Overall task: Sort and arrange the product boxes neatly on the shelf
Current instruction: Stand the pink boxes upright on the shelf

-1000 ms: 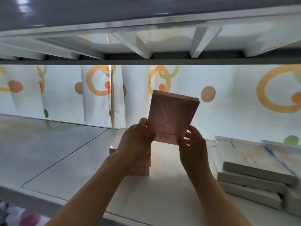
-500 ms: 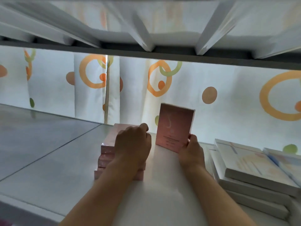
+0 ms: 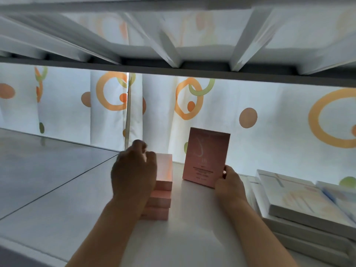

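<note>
On the far left, the white shelf [image 3: 48, 189] runs bare and grey-lit, with a dark seam cutting diagonally across its surface toward the back. Behind it hangs a white curtain [image 3: 269, 105] printed with orange rings and green and orange dots, glowing with light from the other side. I move right and reach the left hand [image 3: 133, 174], raised over a stack of pink boxes [image 3: 162, 191]; I count what looks like four, lying flat with their edges roughly lined up. The fingers are curled loosely above the top box, and from this angle I cannot tell whether they touch it or grip anything, since the back of the hand hides the contact. Just right of the stack, with a gap of bare shelf between, a single pink box [image 3: 206, 157] stands upright, its face toward me with a pale curved mark and small print I cannot read. Its bottom right corner is pinched by the right hand [image 3: 230, 185], thumb on the front face, the other fingers hidden behind. Farther right, well apart from the pink ones, white flat boxes [image 3: 300, 205] with faint pastel print lie piled in a loose, slightly skewed stack at the frame's edge. Overhead, the underside of the upper shelf [image 3: 173, 70] shows angled white ribs.
</note>
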The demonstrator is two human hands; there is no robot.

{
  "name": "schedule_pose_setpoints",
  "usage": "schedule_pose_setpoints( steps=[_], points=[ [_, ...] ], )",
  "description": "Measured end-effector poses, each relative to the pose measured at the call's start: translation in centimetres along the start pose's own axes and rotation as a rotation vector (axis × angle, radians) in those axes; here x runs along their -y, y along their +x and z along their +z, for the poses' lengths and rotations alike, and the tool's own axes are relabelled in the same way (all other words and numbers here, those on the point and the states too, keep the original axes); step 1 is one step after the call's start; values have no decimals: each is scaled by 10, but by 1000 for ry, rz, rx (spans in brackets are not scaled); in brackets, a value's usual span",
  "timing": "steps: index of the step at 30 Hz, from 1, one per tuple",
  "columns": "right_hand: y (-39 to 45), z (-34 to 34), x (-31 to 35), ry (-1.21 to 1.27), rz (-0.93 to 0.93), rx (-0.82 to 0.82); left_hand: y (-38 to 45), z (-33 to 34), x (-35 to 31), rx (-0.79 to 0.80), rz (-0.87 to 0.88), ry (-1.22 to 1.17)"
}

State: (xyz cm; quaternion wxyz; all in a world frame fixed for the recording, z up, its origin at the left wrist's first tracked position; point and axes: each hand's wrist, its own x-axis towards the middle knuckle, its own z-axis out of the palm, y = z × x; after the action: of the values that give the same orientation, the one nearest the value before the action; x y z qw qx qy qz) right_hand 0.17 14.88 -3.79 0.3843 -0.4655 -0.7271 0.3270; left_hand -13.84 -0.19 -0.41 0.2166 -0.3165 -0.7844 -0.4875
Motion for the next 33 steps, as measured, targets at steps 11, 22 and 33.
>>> schedule_pose_setpoints(
  steps=[11,22,33],
  points=[
    [0,4,-12,-25,-44,-19,-4,-3,10,188,-193,311],
    [13,9,-17,-92,-43,-47,-4,-3,13,123,-206,173],
    [8,9,-14,-34,-48,-27,-3,-9,14,183,-323,129]
  ],
)
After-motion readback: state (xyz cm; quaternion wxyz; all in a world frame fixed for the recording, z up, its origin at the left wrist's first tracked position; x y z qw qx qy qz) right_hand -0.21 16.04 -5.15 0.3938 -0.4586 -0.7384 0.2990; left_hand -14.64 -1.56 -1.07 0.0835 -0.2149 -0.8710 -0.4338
